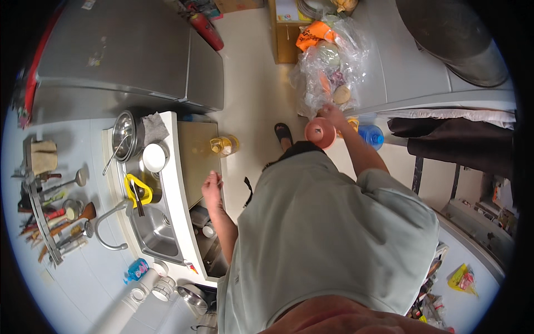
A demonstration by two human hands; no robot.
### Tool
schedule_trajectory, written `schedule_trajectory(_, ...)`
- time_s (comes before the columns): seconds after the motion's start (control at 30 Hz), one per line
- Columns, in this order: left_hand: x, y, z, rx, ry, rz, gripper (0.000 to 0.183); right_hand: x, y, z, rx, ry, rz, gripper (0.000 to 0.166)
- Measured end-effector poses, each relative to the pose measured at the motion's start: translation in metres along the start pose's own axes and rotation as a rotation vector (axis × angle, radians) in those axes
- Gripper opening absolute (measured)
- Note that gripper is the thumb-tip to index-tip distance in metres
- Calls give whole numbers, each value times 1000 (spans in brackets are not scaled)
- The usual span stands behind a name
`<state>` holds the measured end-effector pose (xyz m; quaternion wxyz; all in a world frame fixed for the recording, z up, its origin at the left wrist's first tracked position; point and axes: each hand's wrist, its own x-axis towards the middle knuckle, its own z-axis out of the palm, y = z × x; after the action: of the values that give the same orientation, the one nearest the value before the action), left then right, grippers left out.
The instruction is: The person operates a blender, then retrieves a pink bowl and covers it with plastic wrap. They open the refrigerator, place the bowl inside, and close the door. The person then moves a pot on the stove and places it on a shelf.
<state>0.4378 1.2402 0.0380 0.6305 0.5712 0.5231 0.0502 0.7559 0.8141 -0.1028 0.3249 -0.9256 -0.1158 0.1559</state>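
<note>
My left hand (212, 185) hangs over the edge of the sink counter's cabinet, its fingers curled together, and no object can be made out in it. Beyond it a bottle of yellow oil (225, 145) stands on the floor. My right hand (330, 112) reaches to the near edge of clear plastic bags (308, 79) that hold vegetables, among them a round tan one (341, 94) and an orange one (325, 83). Just below that hand is a pink plastic bucket (320, 132). Whether the fingers grip the bag or the bucket's rim cannot be told.
At left a steel sink (156, 236) holds a yellow triangular strainer (144, 190); a white bowl (154, 158) and metal bowls (124, 135) sit beside it. A fire extinguisher (206, 31) stands by the refrigerator (125, 46). A blue bottle (371, 137) is right of the bucket.
</note>
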Motion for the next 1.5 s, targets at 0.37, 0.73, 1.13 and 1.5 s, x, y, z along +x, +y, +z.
schedule_trajectory(0.37, 78, 79, 35, 174, -181, -35, 31, 144, 3, -143, 762, 623, 466, 56)
schedule_trajectory(0.73, 186, 183, 84, 317, -559, 247, 24, 34, -77, -155, 1457, 1118, 81, 33)
schedule_trajectory(1.13, 56, 232, 270, 229, -1246, 76, 63, -41, -211, -36, 1721, 625, -34, 40)
schedule_trajectory(1.5, 85, 209, 236, 590, -1286, 768, 37, -39, -271, 14, 514, 492, 108, 63)
